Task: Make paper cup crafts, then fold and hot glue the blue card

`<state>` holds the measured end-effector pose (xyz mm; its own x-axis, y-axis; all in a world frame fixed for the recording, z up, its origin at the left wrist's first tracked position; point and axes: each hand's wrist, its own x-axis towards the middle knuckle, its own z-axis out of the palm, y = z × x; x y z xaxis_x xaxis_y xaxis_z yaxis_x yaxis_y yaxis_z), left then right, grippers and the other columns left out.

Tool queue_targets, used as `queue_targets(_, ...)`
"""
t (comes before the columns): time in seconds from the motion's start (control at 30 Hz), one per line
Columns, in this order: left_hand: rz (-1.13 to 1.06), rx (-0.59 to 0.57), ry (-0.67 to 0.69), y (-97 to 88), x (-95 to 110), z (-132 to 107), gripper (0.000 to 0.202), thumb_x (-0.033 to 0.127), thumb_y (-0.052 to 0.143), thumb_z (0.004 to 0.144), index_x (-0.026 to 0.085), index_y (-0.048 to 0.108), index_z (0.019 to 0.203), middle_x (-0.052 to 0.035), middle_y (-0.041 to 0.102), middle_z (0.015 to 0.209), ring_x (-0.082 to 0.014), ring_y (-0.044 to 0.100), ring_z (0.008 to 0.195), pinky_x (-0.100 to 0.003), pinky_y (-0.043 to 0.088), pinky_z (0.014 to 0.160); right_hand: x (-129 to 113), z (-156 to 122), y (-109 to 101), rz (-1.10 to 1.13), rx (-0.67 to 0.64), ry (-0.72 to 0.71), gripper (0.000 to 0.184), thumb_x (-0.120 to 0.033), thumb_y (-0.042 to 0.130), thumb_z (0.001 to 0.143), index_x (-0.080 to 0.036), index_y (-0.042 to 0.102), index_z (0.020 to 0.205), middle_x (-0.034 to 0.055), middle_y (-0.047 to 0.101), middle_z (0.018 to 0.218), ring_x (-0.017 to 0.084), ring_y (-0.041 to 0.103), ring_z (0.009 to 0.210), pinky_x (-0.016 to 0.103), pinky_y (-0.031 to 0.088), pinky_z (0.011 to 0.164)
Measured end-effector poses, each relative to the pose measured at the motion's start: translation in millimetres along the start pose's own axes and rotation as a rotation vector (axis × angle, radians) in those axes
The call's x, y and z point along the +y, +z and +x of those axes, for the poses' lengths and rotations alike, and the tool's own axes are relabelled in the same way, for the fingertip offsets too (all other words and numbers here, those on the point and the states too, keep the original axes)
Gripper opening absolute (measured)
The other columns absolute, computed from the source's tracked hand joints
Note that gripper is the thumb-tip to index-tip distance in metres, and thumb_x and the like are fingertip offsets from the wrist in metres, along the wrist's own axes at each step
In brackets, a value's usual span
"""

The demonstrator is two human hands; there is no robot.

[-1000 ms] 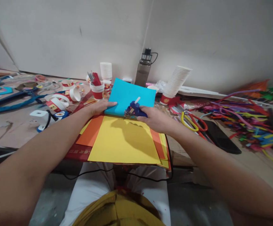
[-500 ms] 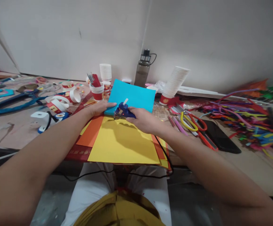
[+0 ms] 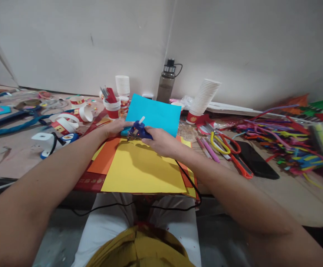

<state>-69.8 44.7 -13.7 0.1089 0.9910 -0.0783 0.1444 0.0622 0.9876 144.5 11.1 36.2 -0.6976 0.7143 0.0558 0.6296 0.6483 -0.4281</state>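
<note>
My right hand [image 3: 161, 141] is closed round a small blue glue gun [image 3: 137, 130] with a white glue stick poking out of its back. Its nozzle sits at the near left edge of a light blue paper sheet [image 3: 154, 114]. My left hand [image 3: 114, 128] lies with fingers stretched out, pressing on that sheet's left corner. Under both lies a yellow sheet [image 3: 139, 168] on a stack of orange and yellow paper. A black cord [image 3: 190, 183] runs from the gun past my right wrist and over the table edge.
A dark water bottle [image 3: 166, 82] and stacks of white paper cups [image 3: 204, 97] stand by the wall. Scissors [image 3: 224, 142], a black phone [image 3: 257, 158] and several coloured pipe cleaners [image 3: 286, 141] lie to the right. Cut cups [image 3: 66, 120] and a red cup of tools [image 3: 112, 105] lie left.
My right hand has slid the glue gun leftward along the blue sheet's near edge, from its middle to its left corner beside my left hand. The view has drifted slightly.
</note>
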Motion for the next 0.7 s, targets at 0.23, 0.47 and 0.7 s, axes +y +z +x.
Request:
queue_targets(0.23,-0.188,-0.131,-0.028,-5.5,-4.0,-0.2,0.058,0.036,0.071,0.070,0.017,0.056,0.122,-0.0125,0.066,0.112,-0.0288,0.065,0.096,-0.042,0.053,0.082,23.2,-50.8,-22.9,0.091,0.038,0.106,0.033,-0.037,0.050,0.085,-0.016,0.055,0.110,0.0104,0.063,0.103,0.021,0.058,0.087,0.028,0.042,0.068)
queue_targets(0.47,-0.206,-0.128,-0.032,-5.2,-5.6,-0.9,0.056,0.035,0.068,0.074,0.018,0.054,0.125,-0.0123,0.064,0.116,-0.0287,0.062,0.103,-0.042,0.051,0.088,58.4,-104.1,-42.3,0.627,0.298,0.197,0.028,-0.037,0.056,0.079,-0.018,0.053,0.100,-0.0010,0.058,0.068,0.011,0.052,0.054,0.023,0.042,0.050)
queue_targets(0.7,-0.288,-0.121,0.039,-2.3,-5.9,-0.1,0.062,0.056,0.055,0.078,0.019,0.050,0.128,-0.0116,0.064,0.116,-0.0258,0.063,0.102,-0.039,0.049,0.091,99.7,-108.0,-52.9,0.617,0.684,0.308,0.023,-0.043,0.054,0.080,-0.023,0.044,0.087,-0.0057,0.046,0.055,0.010,0.042,0.043,0.023,0.035,0.043)
